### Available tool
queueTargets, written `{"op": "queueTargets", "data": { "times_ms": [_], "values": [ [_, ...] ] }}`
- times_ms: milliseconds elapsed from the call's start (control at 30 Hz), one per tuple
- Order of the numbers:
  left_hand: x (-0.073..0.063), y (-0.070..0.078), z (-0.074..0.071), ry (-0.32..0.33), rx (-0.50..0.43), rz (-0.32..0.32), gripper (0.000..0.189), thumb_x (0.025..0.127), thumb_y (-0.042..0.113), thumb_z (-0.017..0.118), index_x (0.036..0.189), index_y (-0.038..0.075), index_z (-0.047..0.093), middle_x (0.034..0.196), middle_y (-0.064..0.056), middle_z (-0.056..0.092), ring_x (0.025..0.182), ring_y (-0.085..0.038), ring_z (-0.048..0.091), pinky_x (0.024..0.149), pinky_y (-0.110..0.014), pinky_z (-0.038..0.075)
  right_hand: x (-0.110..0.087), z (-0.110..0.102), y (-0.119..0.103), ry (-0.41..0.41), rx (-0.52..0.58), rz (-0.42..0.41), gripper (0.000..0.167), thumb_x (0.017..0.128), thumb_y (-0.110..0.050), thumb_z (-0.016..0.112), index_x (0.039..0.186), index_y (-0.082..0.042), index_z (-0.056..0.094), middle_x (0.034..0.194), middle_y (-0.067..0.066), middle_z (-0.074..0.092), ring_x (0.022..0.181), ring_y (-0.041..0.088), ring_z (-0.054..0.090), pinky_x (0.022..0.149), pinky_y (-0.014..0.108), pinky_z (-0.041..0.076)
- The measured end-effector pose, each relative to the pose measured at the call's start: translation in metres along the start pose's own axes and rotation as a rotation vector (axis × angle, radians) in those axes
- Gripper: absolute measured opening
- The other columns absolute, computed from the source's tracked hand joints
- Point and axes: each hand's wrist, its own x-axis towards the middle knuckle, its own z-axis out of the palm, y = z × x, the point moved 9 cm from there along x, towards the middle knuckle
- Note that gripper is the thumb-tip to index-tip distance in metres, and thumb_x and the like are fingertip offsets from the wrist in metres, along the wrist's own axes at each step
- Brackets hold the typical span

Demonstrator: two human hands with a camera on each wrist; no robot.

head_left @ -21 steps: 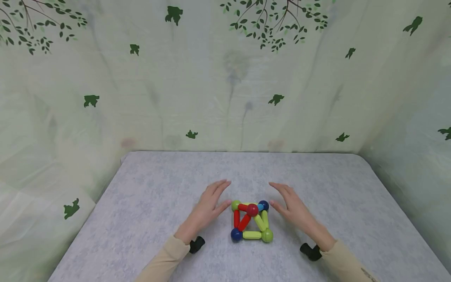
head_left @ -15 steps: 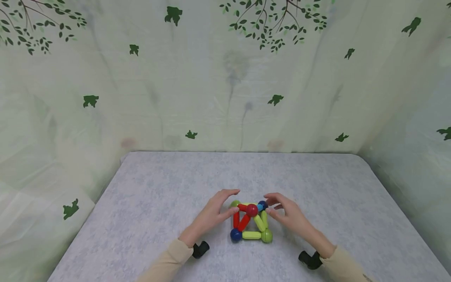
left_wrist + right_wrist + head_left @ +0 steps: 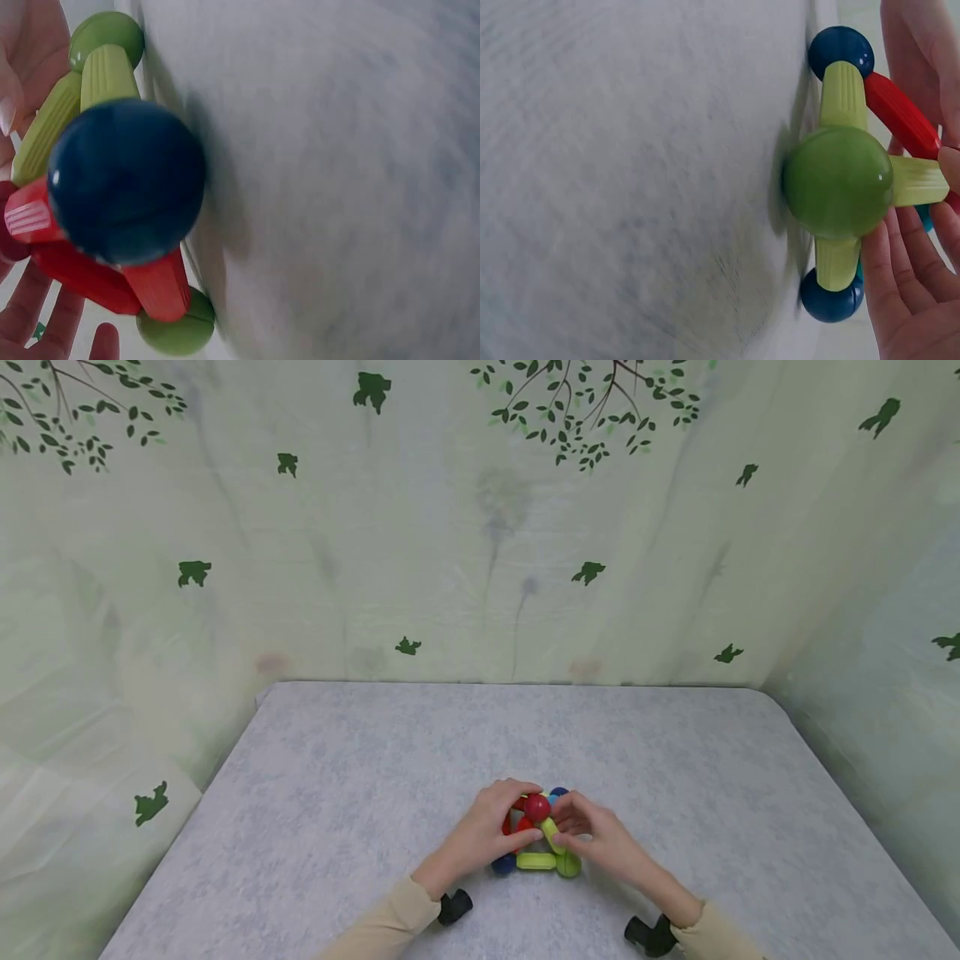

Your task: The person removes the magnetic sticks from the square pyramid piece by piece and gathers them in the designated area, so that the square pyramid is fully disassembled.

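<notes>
A small pyramid of toy magnetic rods and balls stands on the table, its red ball (image 3: 537,807) on top. Red rods (image 3: 86,277) lean on its left side and a yellow-green rod (image 3: 551,833) slopes down the right. My left hand (image 3: 480,831) curves round the left side, thumb in front of the red ball and fingers behind. From the right, my right hand (image 3: 611,839) curves round the opposite side, thumb at the yellow-green rod. A dark blue ball (image 3: 127,180) and a green ball (image 3: 838,182) form lower corners. Hands partly hide the rods.
The pyramid rests on a grey mottled table (image 3: 375,752) near the front. A pale curtain (image 3: 450,527) printed with leaves hangs behind. Black wrist mounts (image 3: 455,907) stick out beneath both forearms.
Both hands have moved inward from either side and closed around the upper pyramid, the left moving right and the right moving left. The pyramid itself has stayed in place.
</notes>
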Motion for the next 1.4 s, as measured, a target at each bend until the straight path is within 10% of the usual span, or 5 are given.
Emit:
{"op": "queueTargets", "data": {
  "times_ms": [933,1267,1400],
  "values": [
    [0.006,-0.004,-0.005,0.033,-0.127,0.016,0.035,0.091,0.017,0.066,0.121,0.005,0.054,0.109,-0.001,0.061,0.085,-0.009,0.057,0.071,-0.025,0.05,-0.002,0.007,0.007,0.017,0.072,0.043,0.023,0.09,-0.011,0.067,0.109,-0.006,0.055,0.105,0.007,0.061,0.093,0.022,0.063,0.078,0.03,0.052],
    [0.008,-0.008,-0.003,-0.074,-0.212,0.049,0.035,0.093,0.017,0.064,0.124,0.007,0.052,0.111,-0.004,0.062,0.092,-0.011,0.06,0.079,-0.034,0.052,0.005,-0.02,-0.001,0.184,0.002,-0.065,0.015,0.089,-0.009,0.067,0.102,-0.003,0.061,0.099,0.009,0.064,0.091,0.022,0.062,0.08,0.036,0.053],
    [0.008,-0.008,-0.004,-0.12,-0.23,0.062,0.035,0.094,0.016,0.062,0.126,0.008,0.053,0.116,-0.004,0.061,0.1,-0.012,0.058,0.086,-0.033,0.049,0.013,-0.018,0.002,0.114,-0.014,-0.067,0.02,0.09,-0.011,0.067,0.108,-0.004,0.06,0.107,0.009,0.062,0.104,0.027,0.059,0.093,0.046,0.046]
  ]
}}
